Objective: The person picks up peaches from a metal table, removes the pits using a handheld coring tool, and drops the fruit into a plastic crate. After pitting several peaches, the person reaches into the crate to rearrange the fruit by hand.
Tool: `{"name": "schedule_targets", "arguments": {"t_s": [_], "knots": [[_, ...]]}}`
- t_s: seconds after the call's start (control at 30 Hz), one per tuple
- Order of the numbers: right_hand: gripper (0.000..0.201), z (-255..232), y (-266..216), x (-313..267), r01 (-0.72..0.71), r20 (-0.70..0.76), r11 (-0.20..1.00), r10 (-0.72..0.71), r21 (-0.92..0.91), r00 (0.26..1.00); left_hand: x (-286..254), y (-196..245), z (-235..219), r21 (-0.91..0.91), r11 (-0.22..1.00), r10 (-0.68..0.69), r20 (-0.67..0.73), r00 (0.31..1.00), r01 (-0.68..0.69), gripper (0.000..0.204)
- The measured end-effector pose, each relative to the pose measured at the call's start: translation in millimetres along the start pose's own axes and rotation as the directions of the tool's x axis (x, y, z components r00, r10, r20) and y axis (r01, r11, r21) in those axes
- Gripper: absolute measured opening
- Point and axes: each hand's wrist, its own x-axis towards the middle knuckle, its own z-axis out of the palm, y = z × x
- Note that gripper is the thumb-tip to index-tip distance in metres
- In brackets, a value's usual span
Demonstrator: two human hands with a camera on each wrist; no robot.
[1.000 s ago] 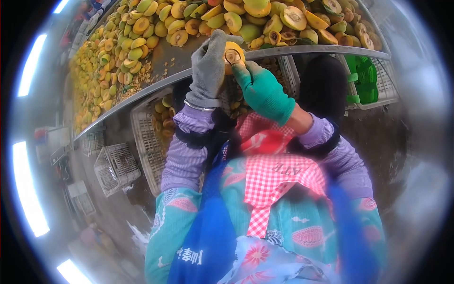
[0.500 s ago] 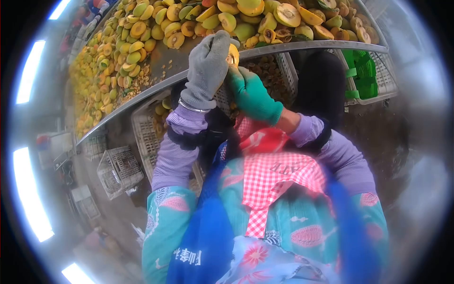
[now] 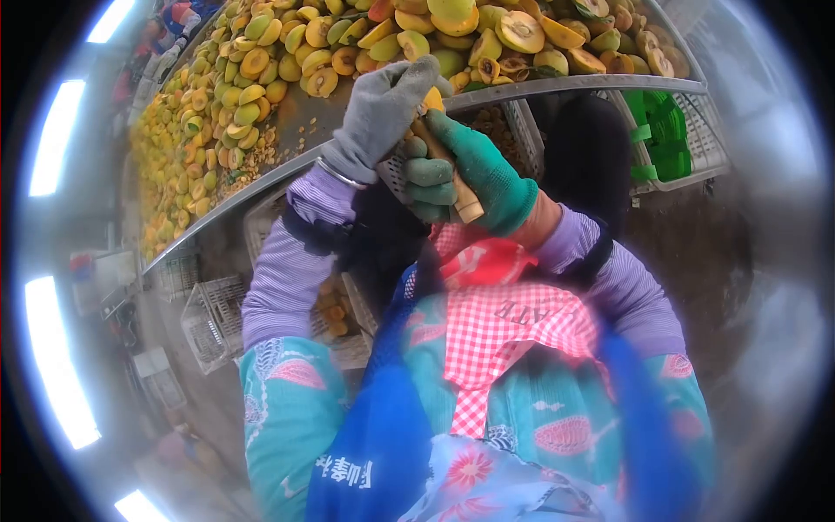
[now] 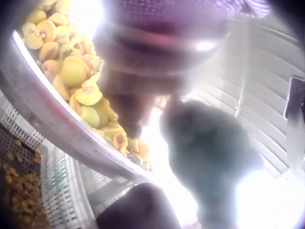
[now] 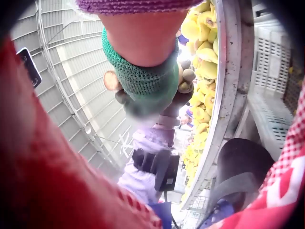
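In the head view my left hand (image 3: 381, 113), in a grey glove, pinches a yellow peach half (image 3: 432, 101), mostly hidden behind its fingers. My right hand (image 3: 491, 165), in a green glove with grey fingers, grips a tool by its wooden handle (image 3: 450, 178). The tool's far end meets the fruit and is hidden there. Both hands are close together just off the metal table's near edge. In the right wrist view the round end of the handle (image 5: 112, 80) sticks out beside the green glove. The left wrist view shows both gloves blurred.
Cut peaches (image 3: 326, 56) are heaped on the metal table (image 3: 300, 109), with loose pits near its raised rim (image 3: 574, 84). Below stand white plastic crates (image 3: 529, 139), some with fruit pieces in them. Green strapping (image 3: 665, 139) hangs at a crate on the right.
The left hand has turned and shifted slightly left, its fingers rising over the fruit. The right hand has rolled, so the wooden handle now shows. The cut face of the peach half has turned from view.
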Motion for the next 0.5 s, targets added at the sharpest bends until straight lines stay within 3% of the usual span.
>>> {"name": "schedule_targets", "arguments": {"t_s": [0.1,0.2,0.23,0.3,0.33,0.37,0.4,0.43,0.47,0.5], "knots": [[0.040,-4.5,9.3,5.2,-0.068,0.202,0.973,0.023,0.220,0.979,5.9,18.4,-17.1,-0.036,0.995,-0.076,0.380,0.922,0.097,0.042],[0.041,2.5,16.8,7.5,0.015,0.198,0.972,-0.062,0.233,0.978,7.7,22.6,-19.2,-0.063,0.995,-0.042,0.452,0.891,0.079,0.044],[0.042,4.9,15.8,8.6,0.026,0.152,0.984,-0.054,0.178,0.987,9.8,15.5,-18.8,-0.133,0.991,0.031,0.468,0.883,0.036,0.044],[0.042,9.6,12.5,7.3,0.036,0.048,0.997,-0.039,0.062,0.998,-4.7,12.8,-4.6,-0.319,0.944,-0.011,0.226,0.974,0.085,0.045],[0.043,5.1,10.6,9.7,-0.018,0.130,0.991,0.001,0.133,0.991,-13.8,11.4,3.8,-0.415,0.906,-0.051,0.094,0.994,0.085,0.046],[0.043,-3.6,8.1,15.5,-0.083,0.217,0.976,0.038,0.200,0.975,-18.8,5.1,8.8,-0.588,0.805,-0.113,-0.020,0.993,0.080,0.049],[0.043,-4.9,5.5,21.0,-0.150,0.309,0.955,0.066,0.257,0.949,-25.7,7.5,9.3,-0.637,0.770,-0.137,-0.105,0.985,0.039,0.050],[0.044,-4.7,6.6,22.8,-0.207,0.388,0.959,0.119,0.192,0.914,-33.8,9.8,8.8,-0.679,0.734,-0.166,-0.188,0.968,-0.006,0.050],[0.043,-3.6,9.8,21.1,-0.199,0.367,0.969,0.132,0.150,0.921,-40.0,10.3,6.8,-0.718,0.693,-0.203,-0.271,0.941,-0.057,0.051],[0.043,6.6,13.9,16.2,-0.196,0.345,0.974,0.147,0.110,0.927,-41.0,-16.6,-7.8,-0.747,0.638,-0.184,-0.381,0.906,-0.185,0.051]]}}
